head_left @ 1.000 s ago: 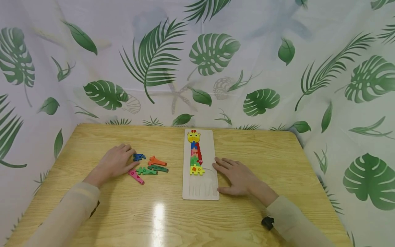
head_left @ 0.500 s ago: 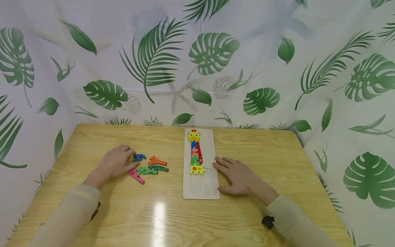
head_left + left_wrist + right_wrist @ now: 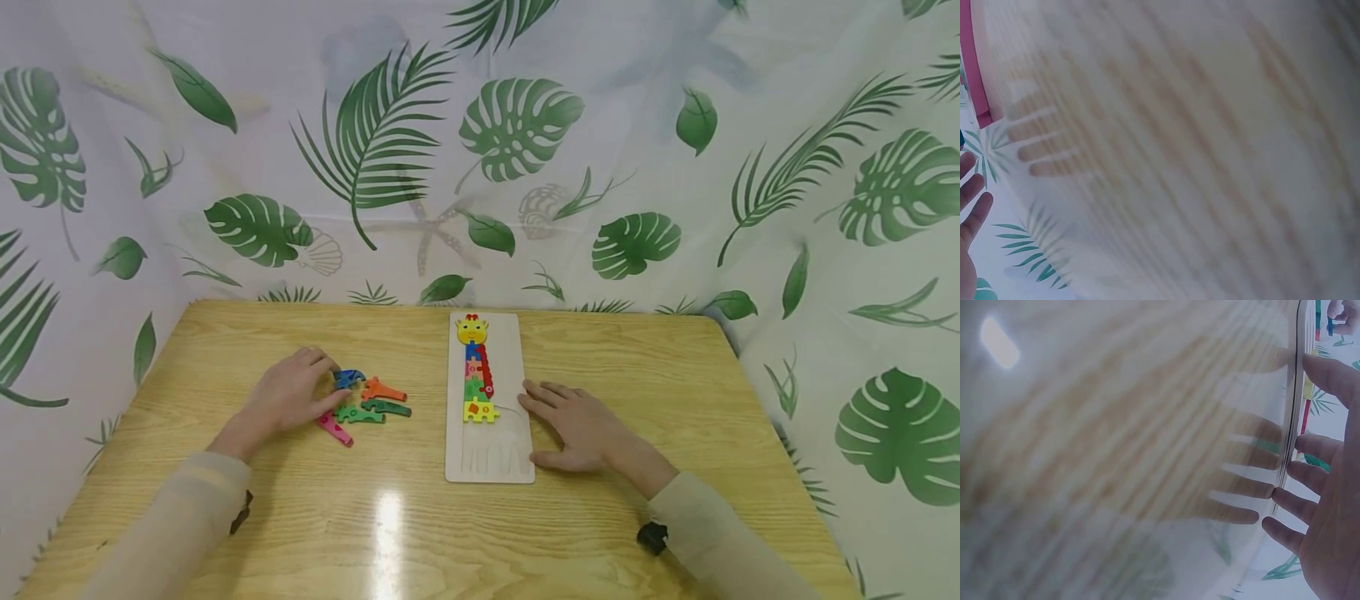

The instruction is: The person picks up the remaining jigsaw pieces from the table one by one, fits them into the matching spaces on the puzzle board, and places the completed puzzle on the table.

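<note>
My left hand (image 3: pixel 294 390) pinches a blue puzzle piece (image 3: pixel 349 379) between thumb and fingers, at the upper left of a small group of pieces. Just beside it lie an orange piece (image 3: pixel 385 390), a dark green piece (image 3: pixel 390 407), a light green piece (image 3: pixel 362 414) and a pink piece (image 3: pixel 337 430), partly behind the thumb. My right hand (image 3: pixel 576 427) rests with extended fingers against the right edge of a pale wooden puzzle board (image 3: pixel 507 358). In the board sits a giraffe's yellow head (image 3: pixel 472 332), above blue, pink, green, red and yellow pieces; shallow leg-shaped recesses show below.
The wooden table (image 3: pixel 637 358) reaches back to a white leaf-print cloth (image 3: pixel 555 275) that hangs behind and at both sides. Glare (image 3: pixel 388 533) marks the tabletop in front.
My left hand has shifted slightly right, and the blue piece has moved right and tilted in its fingers. The right hand stays at the board's edge.
</note>
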The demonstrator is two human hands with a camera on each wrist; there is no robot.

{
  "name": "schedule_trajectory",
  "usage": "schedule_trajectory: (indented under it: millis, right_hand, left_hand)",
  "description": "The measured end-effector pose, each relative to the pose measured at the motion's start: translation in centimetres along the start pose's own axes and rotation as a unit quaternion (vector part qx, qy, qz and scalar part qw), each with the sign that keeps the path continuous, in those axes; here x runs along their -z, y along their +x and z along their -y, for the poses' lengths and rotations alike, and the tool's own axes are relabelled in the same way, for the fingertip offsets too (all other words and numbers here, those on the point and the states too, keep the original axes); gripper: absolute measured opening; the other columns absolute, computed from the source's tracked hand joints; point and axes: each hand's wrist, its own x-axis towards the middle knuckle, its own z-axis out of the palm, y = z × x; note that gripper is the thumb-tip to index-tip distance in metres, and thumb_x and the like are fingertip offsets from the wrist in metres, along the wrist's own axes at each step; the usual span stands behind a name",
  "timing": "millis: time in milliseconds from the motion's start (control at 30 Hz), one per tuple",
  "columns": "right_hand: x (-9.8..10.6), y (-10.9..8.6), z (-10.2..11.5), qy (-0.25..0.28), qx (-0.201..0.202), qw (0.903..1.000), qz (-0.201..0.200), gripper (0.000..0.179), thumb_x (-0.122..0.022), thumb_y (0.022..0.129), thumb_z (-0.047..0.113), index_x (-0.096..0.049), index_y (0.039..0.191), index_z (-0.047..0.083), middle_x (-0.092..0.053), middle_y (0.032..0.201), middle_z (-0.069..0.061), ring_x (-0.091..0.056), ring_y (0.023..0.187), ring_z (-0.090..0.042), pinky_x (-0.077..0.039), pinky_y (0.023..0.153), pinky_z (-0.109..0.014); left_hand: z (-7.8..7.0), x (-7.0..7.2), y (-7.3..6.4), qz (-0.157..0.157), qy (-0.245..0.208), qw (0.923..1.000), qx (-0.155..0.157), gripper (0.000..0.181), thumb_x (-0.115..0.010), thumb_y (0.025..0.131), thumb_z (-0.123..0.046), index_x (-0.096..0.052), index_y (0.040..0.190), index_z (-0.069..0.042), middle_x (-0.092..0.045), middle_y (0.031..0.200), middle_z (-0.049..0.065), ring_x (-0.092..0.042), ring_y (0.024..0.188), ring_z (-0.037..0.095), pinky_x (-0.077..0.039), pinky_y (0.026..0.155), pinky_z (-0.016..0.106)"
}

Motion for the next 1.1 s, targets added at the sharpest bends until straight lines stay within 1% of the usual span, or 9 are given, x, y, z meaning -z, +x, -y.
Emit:
schedule_trajectory:
  millis: [200,333,500,567,833,1100]
  right_hand:
    - [0.0,0.1,-0.1,0.000,-0.001,1.0000,0.003,0.090,-0.059,0.094,0.068,-0.037,0.165,0.018,-0.033,0.174,-0.007,-0.037,0.158,-0.037,-0.039,0.123,-0.062]
    - [-0.1,0.1,-0.1,-0.006,-0.001,1.0000,0.003,0.090,-0.058,0.094,0.069,-0.037,0.165,0.019,-0.033,0.174,-0.006,-0.037,0.158,-0.037,-0.040,0.122,-0.062]
    - [-0.1,0.1,0.0,-0.002,0.000,1.0000,0.003,0.089,-0.058,0.094,0.069,-0.037,0.165,0.019,-0.033,0.174,-0.006,-0.037,0.158,-0.037,-0.039,0.122,-0.062]
    - [0.0,0.1,0.0,0.002,-0.001,1.0000,0.002,0.089,-0.059,0.094,0.068,-0.037,0.165,0.019,-0.033,0.174,-0.006,-0.037,0.158,-0.037,-0.039,0.122,-0.063]
    - [0.0,0.0,0.0,0.003,0.000,1.0000,-0.002,0.089,-0.060,0.094,0.068,-0.038,0.165,0.018,-0.034,0.174,-0.007,-0.038,0.157,-0.038,-0.040,0.121,-0.064]
    - [-0.5,0.2,-0.3,-0.005,-0.002,1.0000,-0.001,0.090,-0.058,0.094,0.070,-0.036,0.166,0.020,-0.032,0.174,-0.006,-0.037,0.158,-0.037,-0.040,0.121,-0.063]
  left_hand:
    - [-0.3,0.0,0.1,-0.015,0.006,0.9998,-0.008,0.048,-0.074,0.096,-0.049,-0.073,0.118,-0.006,-0.072,0.118,0.012,-0.067,0.112,0.033,-0.059,0.099,0.051]
    - [-0.8,0.3,0.2,-0.015,0.000,0.9999,-0.008,0.049,-0.074,0.095,-0.050,-0.073,0.118,-0.006,-0.072,0.120,0.013,-0.067,0.116,0.034,-0.058,0.102,0.053]
    - [-1.6,0.2,0.5,-0.005,-0.012,0.9997,-0.022,0.051,-0.072,0.096,-0.053,-0.073,0.120,-0.007,-0.072,0.121,0.012,-0.067,0.116,0.033,-0.058,0.102,0.052]
    - [-2.0,0.2,0.6,-0.006,-0.013,0.9994,-0.030,0.050,-0.072,0.096,-0.053,-0.073,0.119,-0.008,-0.072,0.120,0.011,-0.067,0.114,0.032,-0.058,0.102,0.051]
    - [-3.6,0.1,0.9,-0.029,-0.017,0.9975,-0.062,0.045,-0.073,0.096,-0.050,-0.074,0.114,-0.008,-0.073,0.117,0.010,-0.069,0.111,0.031,-0.059,0.099,0.050]
    - [-5.0,-0.3,1.5,-0.025,-0.007,0.9971,-0.072,0.052,-0.071,0.096,-0.055,-0.073,0.120,-0.008,-0.073,0.123,0.011,-0.068,0.117,0.030,-0.060,0.099,0.049]
